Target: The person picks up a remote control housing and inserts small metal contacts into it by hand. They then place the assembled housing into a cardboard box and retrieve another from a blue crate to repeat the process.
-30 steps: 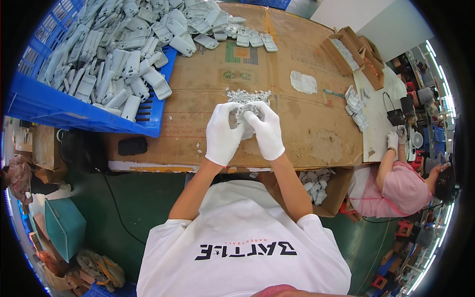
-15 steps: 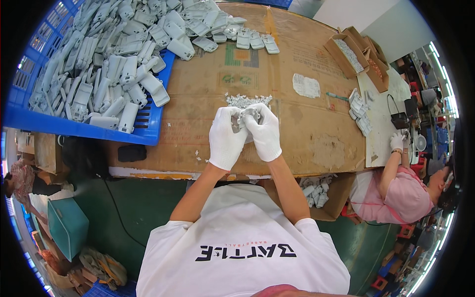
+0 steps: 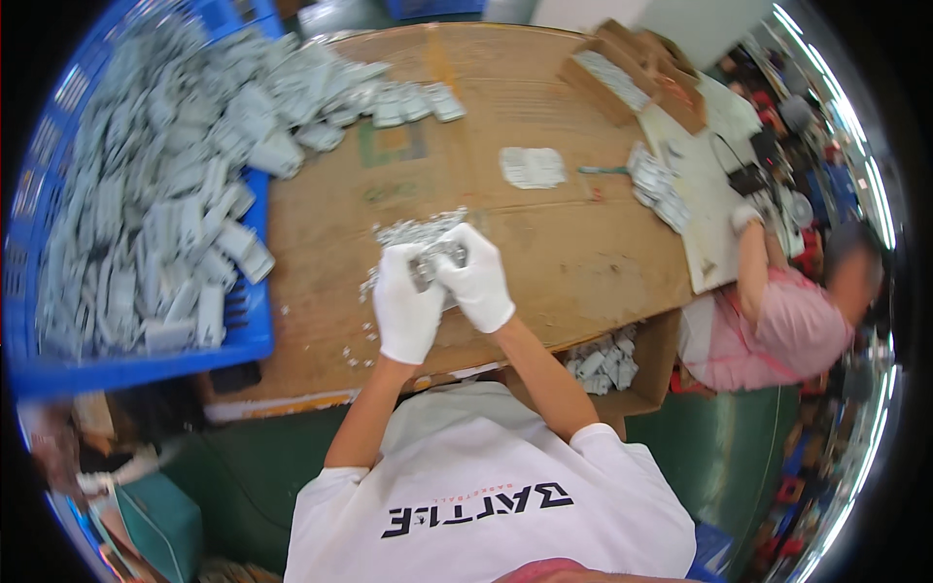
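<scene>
My left hand [image 3: 408, 313], in a white glove, is closed around a small grey plastic part [image 3: 426, 266]. My right hand [image 3: 478, 282], also gloved in white, grips the same part from the other side, with the thumb and fingers over it. Motion blur and the gloves hide much of its shape. Just beyond my hands lies a heap of tiny whitish plastic pieces [image 3: 413, 231], with several more scattered toward the table's near edge.
A blue crate [image 3: 146, 363] full of pale plastic housings [image 3: 185, 228] stands at the left. Housings [image 3: 653, 185] also lie at the right, near a paper sheet [image 3: 533, 168] and small boxes [image 3: 604, 85]. Below the cardboard-covered table [image 3: 573, 262] is an open carton [image 3: 659, 364]; a co-worker [image 3: 797, 321] sits right.
The view has swung, shifting my hands and the table contents leftward in the picture. Both hands keep their grip on the part. Nothing has visibly been let go.
</scene>
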`<state>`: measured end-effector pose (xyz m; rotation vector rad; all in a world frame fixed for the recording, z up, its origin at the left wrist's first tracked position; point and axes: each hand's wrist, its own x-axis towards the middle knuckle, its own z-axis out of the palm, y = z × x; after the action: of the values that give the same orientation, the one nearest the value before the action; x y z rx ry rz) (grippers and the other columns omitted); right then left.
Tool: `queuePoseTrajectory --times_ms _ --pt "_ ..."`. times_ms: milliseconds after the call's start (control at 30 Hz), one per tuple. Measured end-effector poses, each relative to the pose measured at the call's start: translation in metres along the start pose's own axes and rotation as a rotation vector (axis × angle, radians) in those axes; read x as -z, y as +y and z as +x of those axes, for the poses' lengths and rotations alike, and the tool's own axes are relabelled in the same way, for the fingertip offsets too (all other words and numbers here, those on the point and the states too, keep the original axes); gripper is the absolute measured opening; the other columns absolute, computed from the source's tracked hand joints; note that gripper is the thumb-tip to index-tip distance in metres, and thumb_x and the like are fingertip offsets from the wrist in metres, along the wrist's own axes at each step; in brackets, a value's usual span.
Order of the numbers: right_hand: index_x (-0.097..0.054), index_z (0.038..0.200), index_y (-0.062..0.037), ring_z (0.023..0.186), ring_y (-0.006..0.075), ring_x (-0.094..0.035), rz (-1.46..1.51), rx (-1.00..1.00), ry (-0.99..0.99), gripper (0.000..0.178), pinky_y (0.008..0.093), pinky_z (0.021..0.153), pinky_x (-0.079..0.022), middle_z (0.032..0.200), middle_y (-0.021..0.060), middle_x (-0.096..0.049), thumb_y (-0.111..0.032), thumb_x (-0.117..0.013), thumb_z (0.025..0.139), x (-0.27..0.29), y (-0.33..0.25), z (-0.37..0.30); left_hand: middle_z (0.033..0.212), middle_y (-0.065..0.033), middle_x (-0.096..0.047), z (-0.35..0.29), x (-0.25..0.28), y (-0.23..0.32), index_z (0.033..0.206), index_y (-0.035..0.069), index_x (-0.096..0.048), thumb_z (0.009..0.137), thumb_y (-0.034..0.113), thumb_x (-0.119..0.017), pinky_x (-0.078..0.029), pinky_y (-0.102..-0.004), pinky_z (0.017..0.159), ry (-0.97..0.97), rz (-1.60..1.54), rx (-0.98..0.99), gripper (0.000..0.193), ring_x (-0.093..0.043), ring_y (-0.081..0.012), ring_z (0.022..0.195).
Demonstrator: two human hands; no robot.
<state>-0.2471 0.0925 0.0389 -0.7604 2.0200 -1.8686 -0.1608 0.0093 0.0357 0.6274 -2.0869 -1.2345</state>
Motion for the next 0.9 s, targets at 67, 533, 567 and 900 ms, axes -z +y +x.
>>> queuePoseTrajectory --times_ms 67,533,567,900 --pt "-0.059 0.088 -0.0028 0.074 0.0043 -0.047 0.062 -0.093 -0.009 0.004 0.0239 0.065 -0.043 0.078 -0.0017 -0.055 -0.005 -0.061 0.086 0.006 0.002 0.0 0.09 -0.0118 -0.059 0.002 -0.006 0.003 0.1 0.004 -0.057 0.073 0.002 -0.074 -0.049 -0.0375 0.075 -0.012 0.028 -0.032 0.032 -0.06 -0.0282 0.083" --pt "-0.056 0.088 -0.006 0.071 0.0081 -0.055 0.041 -0.007 0.342 0.003 0.0268 0.063 -0.05 0.079 0.0005 -0.059 -0.007 -0.059 0.09 0.103 0.054 0.044 0.111 -0.0187 -0.063 0.049 -0.082 0.027 0.12 0.002 -0.06 0.08 0.008 -0.069 -0.052 -0.0397 0.089 -0.36 -0.048 -0.203 0.041 -0.064 -0.0349 0.1" --pt "-0.058 0.082 -0.0069 0.065 0.0087 -0.052 0.023 -0.057 0.418 0.003 0.028 0.059 -0.049 0.073 -0.0004 -0.056 -0.005 -0.059 0.083 0.134 0.061 0.061 0.114 -0.0185 -0.064 0.064 -0.083 0.03 0.122 0.002 -0.06 0.08 0.01 -0.069 -0.052 -0.0379 0.09 -0.368 -0.049 -0.217 0.044 -0.065 -0.0338 0.102" --pt "-0.057 0.121 -0.0033 0.107 0.0351 -0.059 -1.502 0.072 0.78 0.044 0.0421 0.092 -0.048 0.117 0.0212 -0.059 -0.016 -0.068 0.081 0.272 0.038 0.144 0.106 -0.0152 -0.063 0.269 -0.074 -0.092 0.1 0.017 -0.07 0.093 0.027 -0.06 -0.06 -0.0459 0.068 0.076 1.019 -0.068 0.016 -0.071 -0.0326 0.091"
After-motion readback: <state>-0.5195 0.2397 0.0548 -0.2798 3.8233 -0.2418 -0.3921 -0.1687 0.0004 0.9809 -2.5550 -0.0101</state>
